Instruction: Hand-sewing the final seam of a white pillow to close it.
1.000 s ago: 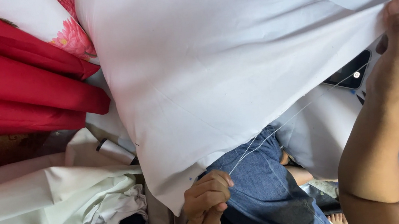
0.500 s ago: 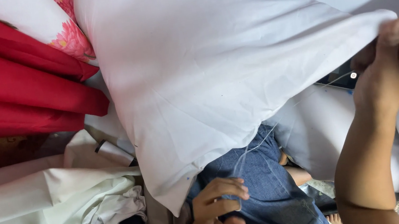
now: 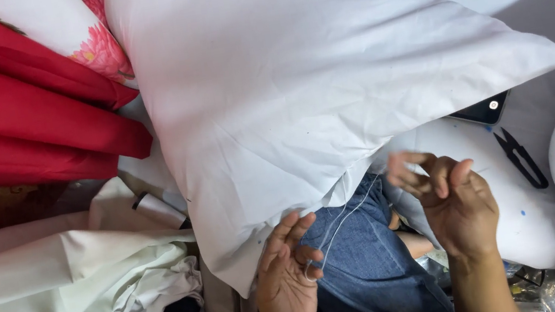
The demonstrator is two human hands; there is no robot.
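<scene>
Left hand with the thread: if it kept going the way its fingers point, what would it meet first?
Most likely the lower edge of the big white stuffed pillow; the left hand points up at it, though depth is unclear.

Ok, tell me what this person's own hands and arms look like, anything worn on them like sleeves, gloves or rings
Both hands are bare: no gloves on the left hand or the right hand. No ring, watch or bracelet shows on either. The right forearm is uncovered to the frame's bottom edge, with no sleeve in view; only the left wrist shows, also bare. The right hand's fingertips are motion-blurred, so fine detail there is unclear.

white pillow (image 3: 296, 86) | plump, on lap | thread (image 3: 337, 224) hanging below
</scene>
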